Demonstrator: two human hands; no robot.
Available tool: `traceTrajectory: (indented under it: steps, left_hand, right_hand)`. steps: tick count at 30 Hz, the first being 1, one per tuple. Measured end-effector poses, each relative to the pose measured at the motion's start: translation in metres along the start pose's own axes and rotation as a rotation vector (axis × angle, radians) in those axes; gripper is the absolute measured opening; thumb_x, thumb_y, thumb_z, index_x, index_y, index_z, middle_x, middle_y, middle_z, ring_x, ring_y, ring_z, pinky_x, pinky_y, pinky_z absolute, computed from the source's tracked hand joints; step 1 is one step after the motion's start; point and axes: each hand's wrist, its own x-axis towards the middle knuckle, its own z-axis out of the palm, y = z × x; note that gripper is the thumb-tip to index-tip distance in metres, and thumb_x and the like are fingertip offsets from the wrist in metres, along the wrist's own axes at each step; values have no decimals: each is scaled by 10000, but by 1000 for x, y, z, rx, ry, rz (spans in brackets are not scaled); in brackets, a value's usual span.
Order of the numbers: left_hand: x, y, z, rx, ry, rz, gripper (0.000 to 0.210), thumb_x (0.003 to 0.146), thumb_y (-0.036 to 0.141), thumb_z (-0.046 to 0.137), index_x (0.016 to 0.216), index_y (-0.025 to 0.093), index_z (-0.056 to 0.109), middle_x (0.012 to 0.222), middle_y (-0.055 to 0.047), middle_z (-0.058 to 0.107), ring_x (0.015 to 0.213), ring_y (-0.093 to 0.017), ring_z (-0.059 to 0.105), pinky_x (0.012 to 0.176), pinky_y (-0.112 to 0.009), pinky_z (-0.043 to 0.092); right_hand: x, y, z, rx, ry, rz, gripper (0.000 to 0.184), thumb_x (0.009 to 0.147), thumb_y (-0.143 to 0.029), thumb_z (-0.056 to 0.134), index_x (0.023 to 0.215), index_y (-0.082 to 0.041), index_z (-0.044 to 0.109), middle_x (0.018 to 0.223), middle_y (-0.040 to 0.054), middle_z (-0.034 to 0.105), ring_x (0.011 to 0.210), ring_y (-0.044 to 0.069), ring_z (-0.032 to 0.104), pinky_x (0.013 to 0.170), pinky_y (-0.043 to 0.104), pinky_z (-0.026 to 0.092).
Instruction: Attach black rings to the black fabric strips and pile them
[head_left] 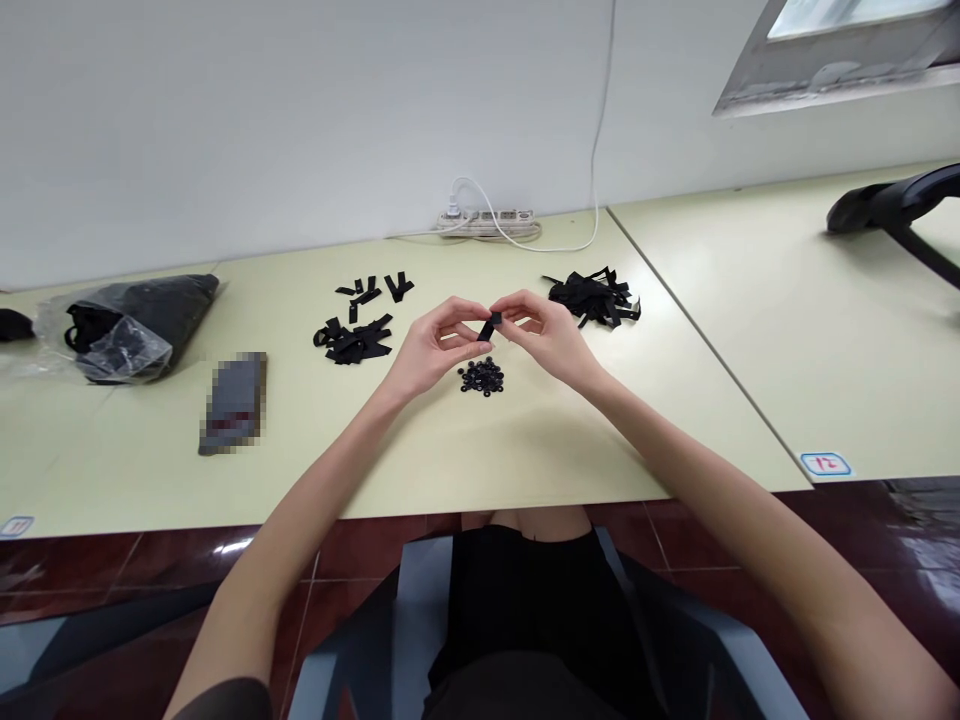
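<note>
Between my two hands a short black fabric strip (487,328) is held up above the table. My left hand (439,345) pinches its lower left part, fingers closed. The fingertips of my right hand (544,335) are closed on its upper right end. Just below the hands lies a small heap of black ring-shaped pieces (481,377). Left of my left hand is a pile of short black strips (354,341), with several more strips (365,292) scattered behind it. A tangled pile of black strips (594,297) lies to the right, beyond my right hand.
A clear plastic bag with black material (150,325) and a blurred-out grey item (234,403) lie at left. A power strip (487,222) with a white cable sits against the wall. A black curved object (892,205) stands at far right on the adjoining table (810,330).
</note>
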Motion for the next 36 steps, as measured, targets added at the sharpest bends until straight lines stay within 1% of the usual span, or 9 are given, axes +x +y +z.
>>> traceTrajectory:
  steps: [6,10,12,17,23,26,29,32,36]
  left_hand:
    - [-2,9,1,-6,-86,13,536,898,530,1000,1304,274,762,1538,-116,701,870,-122,790,932,-335,725]
    - [-4,14,4,-16,-53,-29,580,864,493,1022,1326,304,728,1594,-100,643,920,-131,805,922,-316,704]
    - [-4,13,6,-11,-39,-71,558,883,517,998,1311,290,721,1524,-101,698,954,-157,812,893,-312,688]
    - [-2,7,9,21,-70,-111,428,962,608,898,1062,210,773,1084,-86,821,968,-217,799,932,-373,652]
    - [-3,9,11,-3,-9,-179,445,938,628,906,996,200,795,983,-74,824,940,-223,798,942,-388,640]
    - [-3,8,9,-2,20,-191,467,920,645,922,979,197,801,952,-71,818,910,-215,787,939,-385,640]
    - [-2,6,6,21,3,-153,477,936,665,906,1012,201,825,1005,-82,835,939,-221,790,949,-385,643]
    - [-3,8,3,53,-28,-132,466,990,669,853,1048,207,849,1033,-94,853,978,-237,807,963,-388,651]
    - [-5,12,5,105,-33,-120,469,1013,672,827,1034,203,851,1009,-98,856,945,-237,811,930,-380,661]
  right_hand:
    - [1,1,0,141,-13,103,466,925,-691,883,958,-255,720,963,37,744,962,227,710,905,407,603]
    - [2,-2,-1,152,4,114,465,908,-680,892,908,-252,708,889,11,696,902,212,681,933,412,589]
    - [2,-3,-2,130,14,111,454,910,-668,887,900,-251,708,915,19,713,925,219,682,939,412,589]
    - [3,0,1,75,10,90,397,960,-624,826,922,-253,689,971,40,742,963,232,689,946,414,600]
    - [-6,-2,10,-295,345,-217,216,1040,-421,734,1185,-284,649,1254,122,689,1091,301,645,1007,507,572]
    - [-10,-6,12,-439,199,-323,68,1104,-356,639,1101,-288,639,1074,93,698,1026,301,642,1008,502,540]
    - [-10,-4,11,-505,-22,-271,63,1120,-335,619,1086,-282,628,939,50,691,901,267,637,963,455,528]
    - [-8,2,9,-545,-95,-203,111,1146,-361,596,1077,-278,619,919,52,707,889,265,638,954,431,525]
    - [-7,7,10,-673,-142,-238,225,1179,-333,485,993,-267,594,902,93,719,879,280,628,931,440,507]
